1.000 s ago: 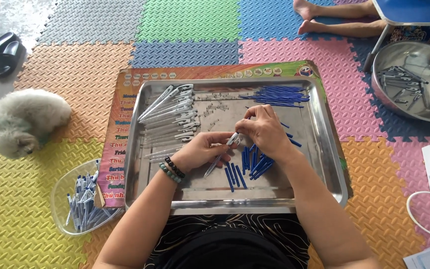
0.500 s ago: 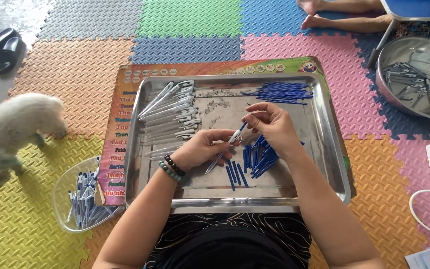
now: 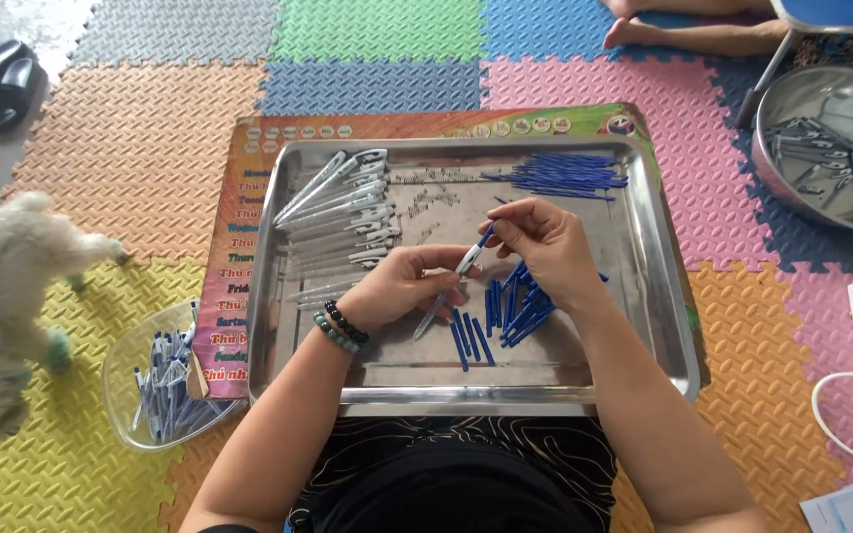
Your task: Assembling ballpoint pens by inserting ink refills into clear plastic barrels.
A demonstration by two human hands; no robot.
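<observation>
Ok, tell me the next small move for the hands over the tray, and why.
Probably push the blue refill further into the clear pen barrel: the right hand pinches the refill at the barrel's upper end, the left hand grips the barrel, and part of the refill shows outside.

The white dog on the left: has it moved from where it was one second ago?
Yes. The white dog has moved toward the lower left, off the orange mat tile and onto the yellow one, now beside the clear bowl.

Bright, even daylight; sharp focus.
</observation>
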